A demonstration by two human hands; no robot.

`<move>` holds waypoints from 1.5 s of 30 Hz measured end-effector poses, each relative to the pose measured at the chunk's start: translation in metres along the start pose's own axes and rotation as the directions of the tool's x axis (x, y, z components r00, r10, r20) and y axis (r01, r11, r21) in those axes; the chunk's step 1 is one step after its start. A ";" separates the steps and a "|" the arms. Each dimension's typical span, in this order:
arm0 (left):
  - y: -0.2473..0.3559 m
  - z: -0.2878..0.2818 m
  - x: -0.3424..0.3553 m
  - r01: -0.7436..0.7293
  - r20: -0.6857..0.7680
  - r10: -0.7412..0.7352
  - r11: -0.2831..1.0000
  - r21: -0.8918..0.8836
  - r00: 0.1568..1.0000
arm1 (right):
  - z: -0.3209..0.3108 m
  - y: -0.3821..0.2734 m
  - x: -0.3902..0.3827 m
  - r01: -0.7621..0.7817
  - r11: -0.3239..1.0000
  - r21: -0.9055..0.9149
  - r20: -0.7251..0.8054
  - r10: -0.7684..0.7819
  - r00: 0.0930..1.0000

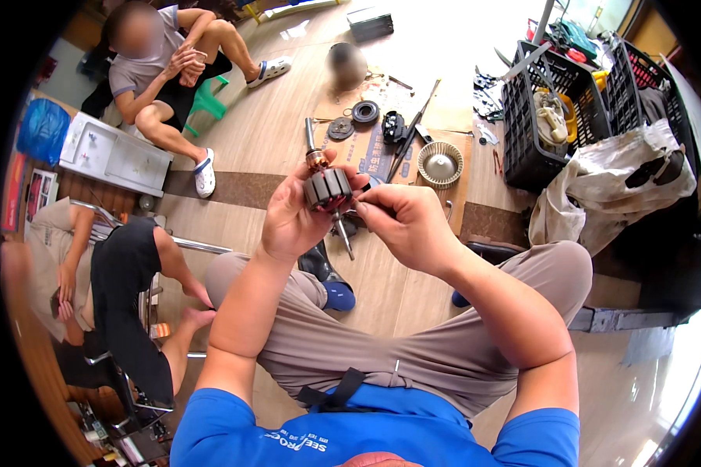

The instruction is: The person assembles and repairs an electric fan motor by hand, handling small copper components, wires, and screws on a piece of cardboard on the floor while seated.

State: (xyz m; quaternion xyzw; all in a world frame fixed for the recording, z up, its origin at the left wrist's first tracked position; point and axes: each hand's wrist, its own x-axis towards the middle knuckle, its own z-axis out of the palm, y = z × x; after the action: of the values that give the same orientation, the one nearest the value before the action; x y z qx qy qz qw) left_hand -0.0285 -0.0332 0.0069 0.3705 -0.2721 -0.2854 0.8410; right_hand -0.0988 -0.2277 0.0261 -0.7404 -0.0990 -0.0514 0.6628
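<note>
A motor rotor (327, 189) with a dark slotted core, copper end and steel shaft sits upright-tilted in my left hand (292, 218), which wraps it from the left. My right hand (403, 224) is beside it on the right, fingertips pinched at the core's lower right edge near the shaft. Whether a small tool or wire is between those fingers I cannot tell. Both hands hover above my knees in beige trousers.
On the floor ahead lies a cardboard sheet (370, 148) with motor parts, a round fan guard (440, 165) and tools. Black crates (553, 117) and a cloth bag (623, 175) stand right. Two seated people (163, 70) (109, 288) are at left.
</note>
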 end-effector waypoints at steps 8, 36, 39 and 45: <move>-0.006 -0.001 0.004 0.085 -0.176 -0.124 0.973 -0.217 0.977 | -0.019 0.007 0.010 -0.027 0.968 -0.251 -0.067 0.010 0.998; 0.003 -0.012 0.003 0.194 -0.109 -0.172 0.951 0.239 0.979 | -0.050 -0.010 -0.003 0.181 0.860 -0.476 0.068 -0.169 0.983; 0.005 -0.011 0.003 0.197 -0.118 -0.182 0.973 0.123 0.976 | -0.054 -0.021 -0.003 0.185 0.873 -0.450 0.061 -0.177 0.982; -0.004 -0.015 0.005 0.287 -0.216 -0.373 0.894 -0.345 0.902 | -0.065 -0.019 0.000 0.177 0.861 -0.477 -0.039 -0.222 0.974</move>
State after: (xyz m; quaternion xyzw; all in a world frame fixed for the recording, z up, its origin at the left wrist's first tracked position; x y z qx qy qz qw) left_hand -0.0162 -0.0319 -0.0036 0.3137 -0.0372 -0.4093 0.8560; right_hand -0.0997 -0.2903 0.0516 -0.8615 -0.1290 -0.1764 0.4584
